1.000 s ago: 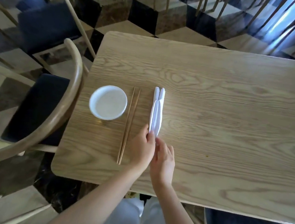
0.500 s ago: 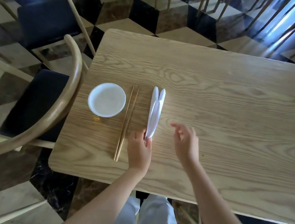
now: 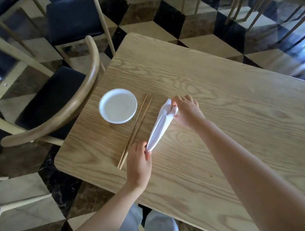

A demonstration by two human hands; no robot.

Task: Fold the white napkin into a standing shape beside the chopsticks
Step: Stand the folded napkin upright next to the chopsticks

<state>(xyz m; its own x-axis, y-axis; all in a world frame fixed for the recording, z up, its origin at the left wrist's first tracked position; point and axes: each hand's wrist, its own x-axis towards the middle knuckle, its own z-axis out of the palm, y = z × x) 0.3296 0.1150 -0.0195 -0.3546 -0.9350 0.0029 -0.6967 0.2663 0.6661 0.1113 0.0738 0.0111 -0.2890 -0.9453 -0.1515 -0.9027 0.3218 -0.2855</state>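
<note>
Wooden table (image 3: 223, 103): carries all items near its left edge. White bowl (image 3: 116, 121): closest to that edge. Chopsticks (image 3: 135, 130): parallel pair just right of the bowl. White napkin (image 3: 159, 127): narrow folded strip just right of the chopsticks, not touching them. Right hand (image 3: 187, 112): grips the napkin's far end. Left hand (image 3: 139, 165): pinches its near tip.

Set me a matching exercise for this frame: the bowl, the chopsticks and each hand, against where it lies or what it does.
1 bowl
2 chopsticks
3 left hand
4 right hand

a grips the far end of the napkin
b lie between bowl and napkin
c pinches the napkin's near tip
d sits closest to the chair

Pairs: 1-d, 2-b, 3-c, 4-a
</note>
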